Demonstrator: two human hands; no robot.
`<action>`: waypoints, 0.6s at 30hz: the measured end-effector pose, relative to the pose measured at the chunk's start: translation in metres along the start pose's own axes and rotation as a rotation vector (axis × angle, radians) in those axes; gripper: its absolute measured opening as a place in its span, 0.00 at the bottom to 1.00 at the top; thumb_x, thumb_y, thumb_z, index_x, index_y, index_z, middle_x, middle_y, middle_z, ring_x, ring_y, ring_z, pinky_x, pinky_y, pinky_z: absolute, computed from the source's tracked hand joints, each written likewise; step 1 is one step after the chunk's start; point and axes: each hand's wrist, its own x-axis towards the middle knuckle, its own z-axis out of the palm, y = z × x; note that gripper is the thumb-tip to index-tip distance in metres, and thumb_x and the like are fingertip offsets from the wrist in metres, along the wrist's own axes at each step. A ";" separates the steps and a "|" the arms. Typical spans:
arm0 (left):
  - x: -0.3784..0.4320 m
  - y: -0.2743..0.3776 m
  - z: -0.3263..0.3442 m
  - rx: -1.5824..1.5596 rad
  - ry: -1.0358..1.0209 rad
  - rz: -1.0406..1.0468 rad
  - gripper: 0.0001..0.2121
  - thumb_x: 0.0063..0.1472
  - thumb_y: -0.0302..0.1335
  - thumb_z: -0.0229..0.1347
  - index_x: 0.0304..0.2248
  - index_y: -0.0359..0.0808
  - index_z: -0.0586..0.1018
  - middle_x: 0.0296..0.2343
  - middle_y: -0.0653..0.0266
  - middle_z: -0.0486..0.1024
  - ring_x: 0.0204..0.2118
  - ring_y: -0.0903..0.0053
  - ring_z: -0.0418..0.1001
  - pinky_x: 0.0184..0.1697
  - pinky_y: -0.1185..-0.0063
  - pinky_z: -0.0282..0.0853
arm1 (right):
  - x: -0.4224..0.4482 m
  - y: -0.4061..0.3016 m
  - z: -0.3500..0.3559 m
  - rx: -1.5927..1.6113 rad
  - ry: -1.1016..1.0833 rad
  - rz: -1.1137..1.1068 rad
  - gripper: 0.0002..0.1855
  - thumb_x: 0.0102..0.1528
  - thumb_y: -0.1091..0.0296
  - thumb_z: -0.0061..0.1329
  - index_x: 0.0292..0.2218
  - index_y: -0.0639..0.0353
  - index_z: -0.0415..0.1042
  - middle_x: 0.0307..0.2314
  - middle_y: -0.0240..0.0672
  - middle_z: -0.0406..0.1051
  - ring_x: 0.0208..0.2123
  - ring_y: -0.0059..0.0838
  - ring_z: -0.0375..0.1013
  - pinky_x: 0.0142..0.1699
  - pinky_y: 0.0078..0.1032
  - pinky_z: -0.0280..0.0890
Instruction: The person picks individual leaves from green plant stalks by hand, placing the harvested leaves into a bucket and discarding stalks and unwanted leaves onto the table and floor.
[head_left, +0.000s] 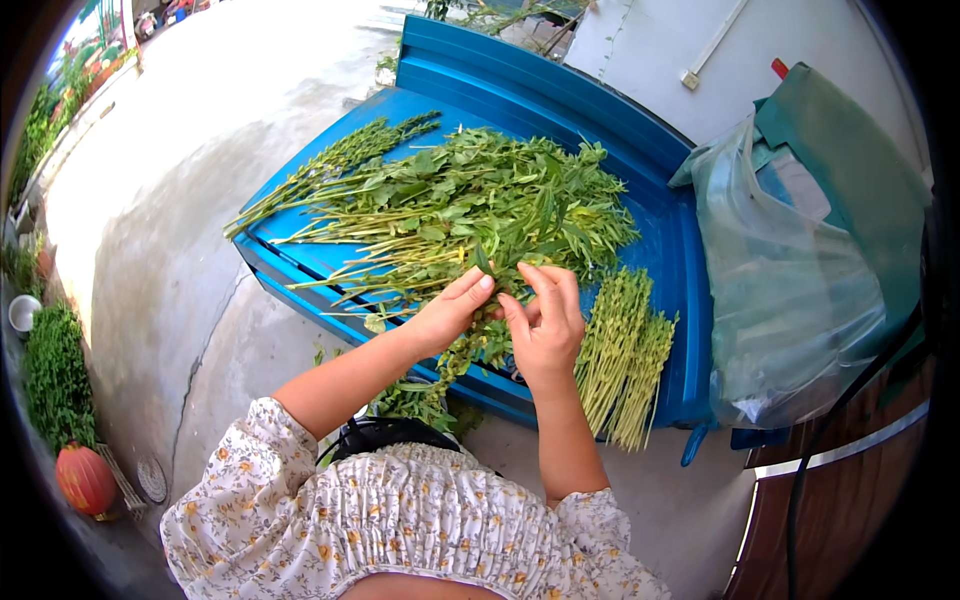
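Observation:
My left hand (450, 311) is closed around a leafy green stalk (469, 349), whose lower part hangs down over the edge of the blue truck bed (315, 225). Close beside it, my right hand (551, 319) is raised with thumb and fingers at the stalk's leaves; whether it pinches one is not plain. Behind both hands lies a broad heap of leafy stalks (457, 195), cut ends to the left. A bundle of stalks stripped of most leaves (622, 345) rests right of my right hand. Further stalks with narrow tops (337, 165) lie at the heap's far left.
Below the bed's near edge, loose leaves (416, 405) fill a container by my body. A clear plastic sheet (787, 300) and green tarp (847, 142) hang at the right. The bed's raised blue side panel (525, 82) stands behind the heap. A red lantern (86, 478) is at lower left.

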 end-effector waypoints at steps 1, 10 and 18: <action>0.000 -0.002 0.001 0.009 -0.023 0.009 0.17 0.62 0.38 0.41 0.46 0.36 0.63 0.37 0.69 0.65 0.39 0.82 0.60 0.44 0.81 0.57 | 0.006 -0.001 0.002 -0.065 0.022 -0.063 0.17 0.41 0.79 0.54 0.35 0.62 0.68 0.27 0.34 0.66 0.17 0.24 0.66 0.20 0.20 0.60; 0.010 -0.016 -0.007 0.069 0.086 0.073 0.19 0.61 0.37 0.43 0.48 0.36 0.61 0.41 0.69 0.64 0.45 0.83 0.58 0.46 0.82 0.55 | -0.019 0.026 0.004 0.060 -0.012 -0.317 0.06 0.42 0.81 0.52 0.26 0.64 0.70 0.25 0.36 0.69 0.21 0.29 0.70 0.23 0.22 0.63; 0.013 -0.016 -0.003 0.133 -0.099 0.134 0.17 0.59 0.31 0.48 0.47 0.37 0.62 0.39 0.69 0.66 0.42 0.83 0.63 0.45 0.81 0.60 | -0.010 0.007 0.006 0.077 0.061 0.076 0.10 0.44 0.83 0.50 0.32 0.65 0.70 0.26 0.34 0.65 0.19 0.19 0.64 0.21 0.15 0.58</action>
